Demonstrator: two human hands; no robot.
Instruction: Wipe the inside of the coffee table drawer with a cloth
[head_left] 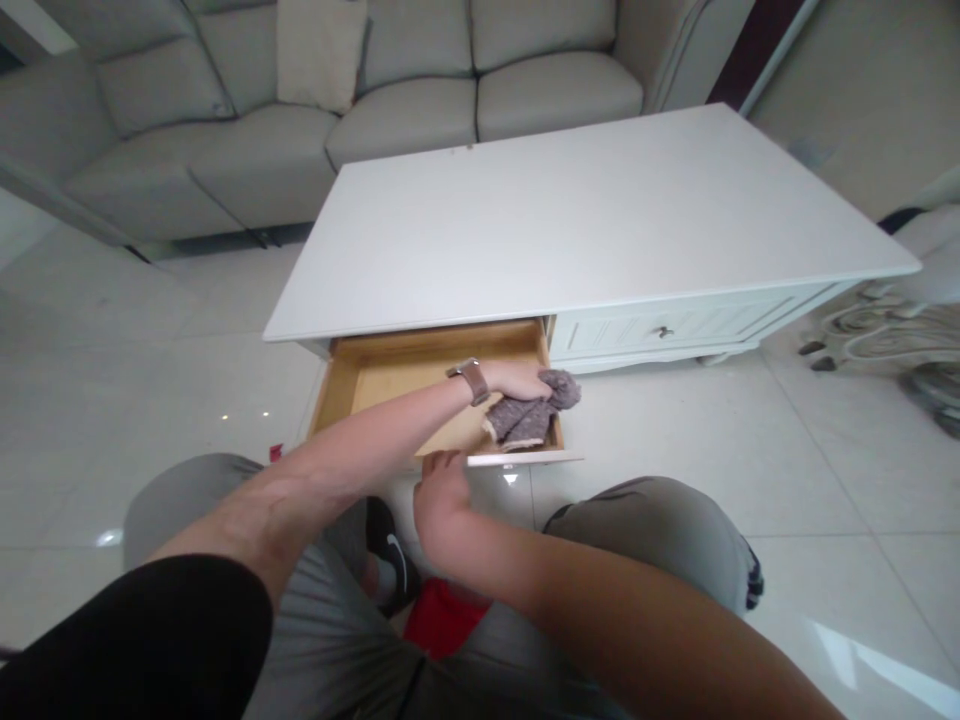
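A white coffee table (585, 200) has its left wooden drawer (390, 370) pulled open. My left hand (517, 381), with a brown watch on the wrist, reaches into the drawer and presses a grey cloth (534, 412) against the drawer's right inner corner. My right hand (441, 490) rests against the drawer's white front edge, fingers curled under it. My knees in grey trousers frame the view below.
A second, closed drawer with a small knob (662, 331) is on the table's right. A grey sofa (300, 110) with a cream cushion stands behind. A red object (442, 615) and a black shoe (390, 560) lie between my legs. Glossy white tile floor all around.
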